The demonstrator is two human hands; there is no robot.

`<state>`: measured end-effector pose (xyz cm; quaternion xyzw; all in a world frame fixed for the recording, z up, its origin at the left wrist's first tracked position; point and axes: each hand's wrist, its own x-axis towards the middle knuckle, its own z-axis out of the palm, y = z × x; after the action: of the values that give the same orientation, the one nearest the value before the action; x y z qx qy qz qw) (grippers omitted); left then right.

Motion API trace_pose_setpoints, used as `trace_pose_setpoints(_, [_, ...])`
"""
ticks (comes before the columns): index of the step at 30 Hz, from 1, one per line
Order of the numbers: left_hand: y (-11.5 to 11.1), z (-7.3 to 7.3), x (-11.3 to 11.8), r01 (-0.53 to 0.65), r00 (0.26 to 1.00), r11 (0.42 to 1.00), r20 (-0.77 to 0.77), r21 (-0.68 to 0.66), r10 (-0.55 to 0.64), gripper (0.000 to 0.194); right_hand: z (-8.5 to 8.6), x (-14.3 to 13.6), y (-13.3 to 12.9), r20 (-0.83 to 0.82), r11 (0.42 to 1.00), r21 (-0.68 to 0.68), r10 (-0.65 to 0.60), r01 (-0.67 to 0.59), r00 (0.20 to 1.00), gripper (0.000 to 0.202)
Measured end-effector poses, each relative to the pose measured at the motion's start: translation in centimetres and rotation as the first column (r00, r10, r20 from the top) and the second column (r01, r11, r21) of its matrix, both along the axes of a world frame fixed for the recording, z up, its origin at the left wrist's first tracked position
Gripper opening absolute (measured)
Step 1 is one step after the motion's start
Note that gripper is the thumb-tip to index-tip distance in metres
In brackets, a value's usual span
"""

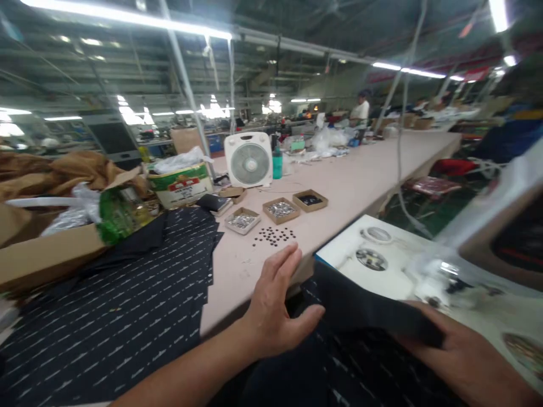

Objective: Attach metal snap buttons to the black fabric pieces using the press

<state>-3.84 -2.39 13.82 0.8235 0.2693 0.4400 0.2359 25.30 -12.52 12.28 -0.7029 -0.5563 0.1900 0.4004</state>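
My left hand (pixel 275 308) is raised near the table's front edge, its fingers stretched out and its thumb apart, holding nothing. My right hand (pixel 460 347) grips the edge of a dark cloth (pixel 360 305), which hangs down between my hands beside a white machine (pixel 343 243). Beyond my left fingertips, small dark round pieces (pixel 274 236) lie scattered on the pale table (pixel 231 282). Behind them are a box of silvery small parts (pixel 242 220), a second such box (pixel 280 210) and a box of dark pieces (pixel 310 200).
Dark cloth with white dashes (pixel 139 305) covers the table's left side. A cardboard box (pixel 51 254) holds plastic bags. Farther back stand a white fan (pixel 249 161) and a teal bottle (pixel 277 164). A cable (pixel 401 152) hangs at right; a person (pixel 360 112) stands far off.
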Motion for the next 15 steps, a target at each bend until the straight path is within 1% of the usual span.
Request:
trace_pose_setpoints(1, [-0.4,1.0,0.6,0.103,0.992,0.989,-0.082,0.104,-0.095,0.089,1.2,-1.2,-0.2,-0.001,0.990,-0.108,0.093,-0.093,0.996,0.031])
trace_pose_setpoints(2, [-0.6,1.8,1.4,0.186,0.973,0.970,-0.165,0.158,-0.160,0.093,2.2,-2.5,-0.4,-0.006,0.977,-0.145,0.157,-0.156,0.988,0.031])
trace_pose_setpoints(3, [-0.6,2.2,2.3,0.270,0.943,0.945,-0.250,0.182,-0.221,0.096,3.1,-3.5,-0.4,-0.004,0.967,-0.148,0.207,-0.206,0.978,0.031])
trace_pose_setpoints(5, [-0.1,2.2,4.3,0.375,0.863,0.914,-0.420,0.156,-0.283,0.094,4.0,-4.8,-0.3,0.020,0.957,-0.132,0.264,-0.259,0.964,0.032])
trace_pose_setpoints(6, [0.3,1.9,5.4,0.403,0.815,0.907,-0.498,0.121,-0.296,0.086,4.2,-5.0,-0.4,0.047,0.953,-0.128,0.282,-0.274,0.958,0.033])
trace_pose_setpoints(8, [1.2,1.2,7.1,0.418,0.722,0.908,-0.618,0.032,-0.310,0.061,4.0,-4.7,-0.8,0.126,0.956,-0.134,0.279,-0.262,0.952,0.035])
trace_pose_setpoints(10, [2.1,0.8,8.2,0.418,0.663,0.907,-0.665,-0.051,-0.343,0.043,3.5,-3.9,-1.3,0.226,0.966,-0.164,0.236,-0.202,0.945,0.039])
trace_pose_setpoints(12, [2.9,0.9,8.9,0.425,0.651,0.899,-0.653,-0.109,-0.387,0.031,2.8,-2.9,-1.7,0.328,0.972,-0.203,0.181,-0.118,0.927,0.036])
trace_pose_setpoints(15, [3.8,1.6,9.8,0.434,0.656,0.887,-0.620,-0.158,-0.431,0.018,2.2,-1.7,-1.5,0.472,0.978,-0.210,0.105,-0.004,0.875,0.021])
